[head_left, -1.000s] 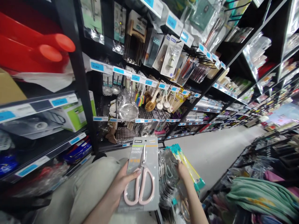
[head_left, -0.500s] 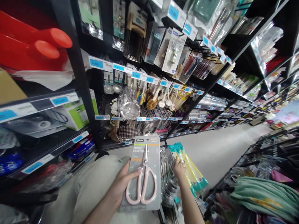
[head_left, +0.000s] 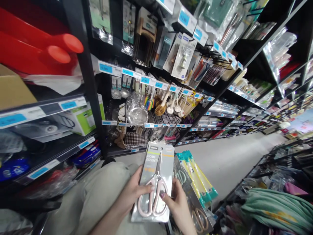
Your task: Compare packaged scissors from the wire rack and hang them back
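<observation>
- Head view: left hand (head_left: 135, 188) and right hand (head_left: 178, 202), grip closed on grey rectangular card pack (head_left: 168, 170).
- Pink-handled metal scissors (head_left: 158, 176) held inside, packaging on.

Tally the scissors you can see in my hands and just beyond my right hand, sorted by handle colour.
Pink-handled scissors, held by the left hand and right hand: 1
Green-handled scissors: 1
Tan-handled scissors: 1
Total: 3
</observation>
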`<state>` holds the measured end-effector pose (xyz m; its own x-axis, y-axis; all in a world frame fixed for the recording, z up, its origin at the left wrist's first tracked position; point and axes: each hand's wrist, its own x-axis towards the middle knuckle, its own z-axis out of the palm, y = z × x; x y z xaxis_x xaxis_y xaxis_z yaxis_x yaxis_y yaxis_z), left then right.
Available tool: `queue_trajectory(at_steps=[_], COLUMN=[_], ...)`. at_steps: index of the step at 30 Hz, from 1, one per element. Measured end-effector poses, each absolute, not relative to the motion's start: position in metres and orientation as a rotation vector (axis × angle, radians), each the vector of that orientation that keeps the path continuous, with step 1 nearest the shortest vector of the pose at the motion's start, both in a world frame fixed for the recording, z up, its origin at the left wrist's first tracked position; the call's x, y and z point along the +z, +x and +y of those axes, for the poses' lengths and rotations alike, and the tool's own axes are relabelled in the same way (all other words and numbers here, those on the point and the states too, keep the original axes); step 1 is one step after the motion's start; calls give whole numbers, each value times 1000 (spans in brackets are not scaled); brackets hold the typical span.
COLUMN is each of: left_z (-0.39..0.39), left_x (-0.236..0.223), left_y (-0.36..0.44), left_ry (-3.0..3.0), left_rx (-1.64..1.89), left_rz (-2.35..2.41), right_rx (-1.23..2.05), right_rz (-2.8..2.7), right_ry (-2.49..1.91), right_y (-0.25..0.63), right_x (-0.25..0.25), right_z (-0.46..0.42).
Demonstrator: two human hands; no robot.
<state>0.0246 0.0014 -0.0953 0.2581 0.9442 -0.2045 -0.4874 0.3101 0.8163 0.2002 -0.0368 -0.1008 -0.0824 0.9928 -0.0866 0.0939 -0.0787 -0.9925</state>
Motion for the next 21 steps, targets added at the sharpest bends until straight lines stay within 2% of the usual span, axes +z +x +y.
queue_trajectory(at_steps=[9, 14, 17, 19, 21], left_z=[2, 5, 5, 5, 5], left_x=[-100, -100, -98, -96, -95], left_y=[27, 23, 21, 21, 22], left_ry=[677, 576, 559, 563, 565], left_rx=[1133, 1151, 1148, 1139, 1129], left_rz=[867, 872, 874, 890, 900], right_rx=[1164, 916, 644, 463, 444], right_rz=[-835, -536, -707, -954, -1274], right_ry=[-1366, -1419, -1654, -1995, -2353], right_y=[216, 295, 366, 406, 433], right_x=[-128, -132, -142, -153, -168], right_z=[-49, -65, -79, -87, -94])
